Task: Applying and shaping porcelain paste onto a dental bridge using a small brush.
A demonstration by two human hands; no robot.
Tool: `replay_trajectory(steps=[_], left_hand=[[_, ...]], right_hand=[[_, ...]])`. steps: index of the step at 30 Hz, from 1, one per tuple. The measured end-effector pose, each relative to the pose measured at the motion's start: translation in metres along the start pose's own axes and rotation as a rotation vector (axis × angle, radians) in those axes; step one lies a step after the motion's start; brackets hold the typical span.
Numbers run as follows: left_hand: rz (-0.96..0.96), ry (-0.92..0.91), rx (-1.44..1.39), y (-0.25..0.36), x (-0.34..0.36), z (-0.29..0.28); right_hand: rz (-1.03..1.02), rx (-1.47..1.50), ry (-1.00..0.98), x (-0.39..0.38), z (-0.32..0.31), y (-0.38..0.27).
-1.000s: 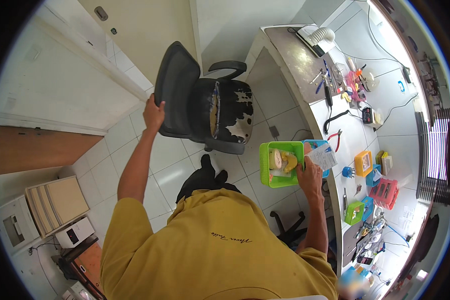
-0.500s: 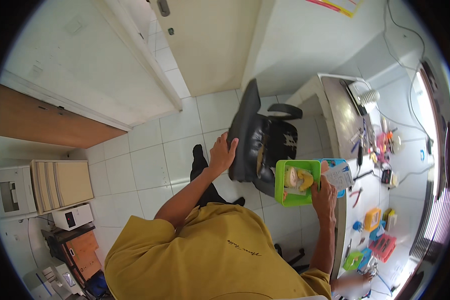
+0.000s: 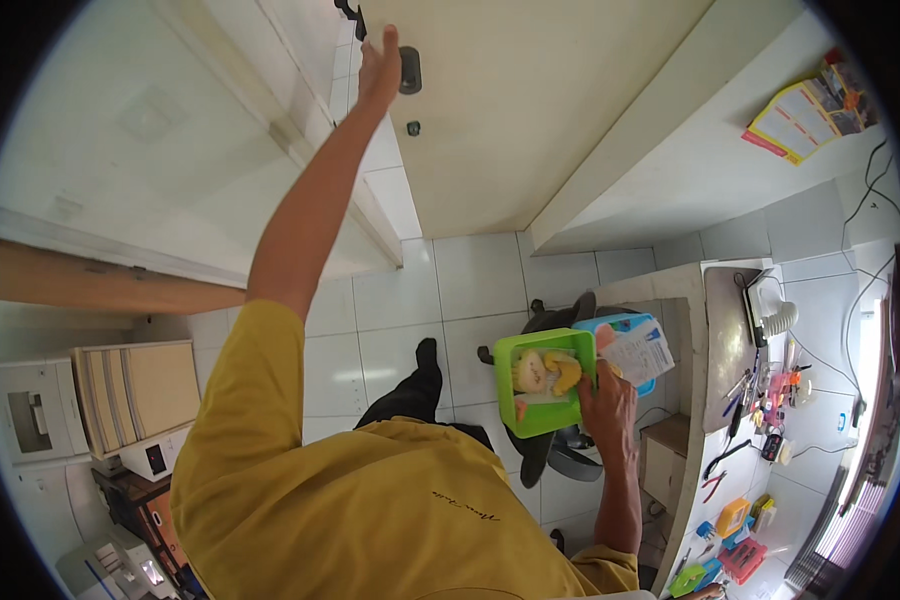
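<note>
My left hand (image 3: 375, 75) is stretched far forward to the edge of a cream door (image 3: 500, 110), beside its dark recessed handle (image 3: 410, 70). The thumb lies on the door's near face and the other fingers appear curled round its edge, partly hidden. In my right hand (image 3: 610, 405) is a bright green plastic tray (image 3: 537, 422), gripped by its right wall. Yellow and pale pieces (image 3: 547, 373) lie in the tray; their kind is unclear. Against the tray's right side is a light blue tray (image 3: 660, 383), with a printed paper (image 3: 638, 352) over it.
The door stands ajar, showing tiled floor beyond. A black chair (image 3: 535, 455) is beneath the trays. On the right, a white-tiled workbench (image 3: 705, 420) carries pliers (image 3: 713, 487), cables and several coloured boxes. A printer (image 3: 35, 415) and cabinet (image 3: 135, 395) stand at the left.
My left hand has left the chair's backrest and reached forward to the door's edge. The view has shifted towards the door; my right hand still carries the trays and paper.
</note>
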State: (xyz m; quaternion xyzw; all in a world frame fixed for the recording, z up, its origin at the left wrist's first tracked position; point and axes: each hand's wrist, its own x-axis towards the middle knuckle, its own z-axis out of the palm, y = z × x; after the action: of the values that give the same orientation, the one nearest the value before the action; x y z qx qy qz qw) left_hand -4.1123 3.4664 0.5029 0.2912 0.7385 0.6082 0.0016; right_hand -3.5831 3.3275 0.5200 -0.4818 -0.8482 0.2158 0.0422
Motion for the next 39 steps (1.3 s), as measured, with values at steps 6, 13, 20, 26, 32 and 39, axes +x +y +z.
replay_trajectory(steps=[6, 13, 20, 26, 32, 39], left_hand=[[-0.073, -0.350, -0.043, 0.023, -0.006, -0.050], [0.279, -0.536, -0.023, 0.000, 0.012, -0.031], [0.213, -0.698, 0.072, 0.025, 0.044, 0.003], [0.464, -0.853, 0.120, 0.040, 0.061, 0.054], [0.448, -1.095, -0.012, 0.053, 0.067, 0.110], [0.555, -1.246, -0.190, 0.059, 0.079, 0.167]], right_hand=[[-0.248, 0.022, -0.046, 0.080, 0.037, -0.056], [-0.449, 0.011, -0.182, 0.160, 0.091, -0.116], [-0.599, -0.006, -0.254, 0.243, 0.131, -0.174], [-0.700, 0.017, -0.301, 0.320, 0.137, -0.210], [-0.694, 0.033, -0.370, 0.401, 0.133, -0.215], [-0.391, 0.447, -0.353, 0.503, 0.100, -0.223]])
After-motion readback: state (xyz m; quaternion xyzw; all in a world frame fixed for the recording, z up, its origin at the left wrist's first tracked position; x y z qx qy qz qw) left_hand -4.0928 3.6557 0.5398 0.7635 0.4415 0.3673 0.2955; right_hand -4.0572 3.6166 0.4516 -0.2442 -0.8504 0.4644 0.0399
